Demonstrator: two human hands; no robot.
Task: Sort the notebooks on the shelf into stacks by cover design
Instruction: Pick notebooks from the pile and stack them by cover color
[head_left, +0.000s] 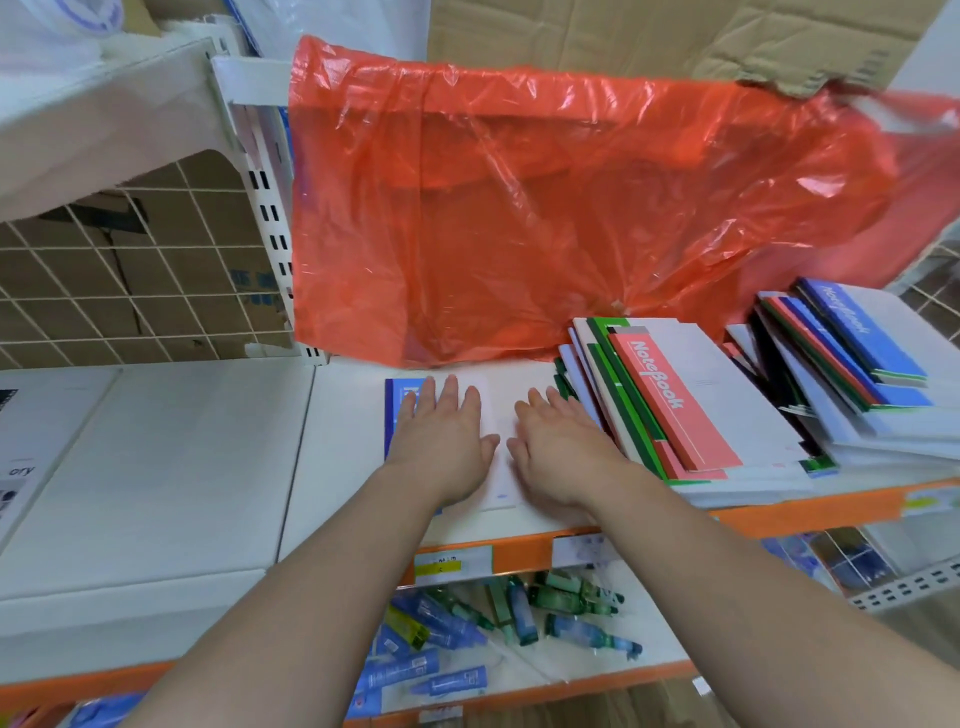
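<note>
1. Left grip (441, 436) and right grip (561, 441) lie side by side with fingers straight, clamped on nothing, pressing flat on the blue-spined notebook (496, 400) on the shelf (343, 441).
2. Just right of the right grip sits the mixed pile (670, 400), its long axes running away from me. I judge the right grip nearer.
3. Farther right is a second pile (857, 358), and behind everything hangs a red bag (519, 208).

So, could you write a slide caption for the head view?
Open left hand and right hand at a blue-and-white notebook, beside a pile topped by a red notebook.
</note>
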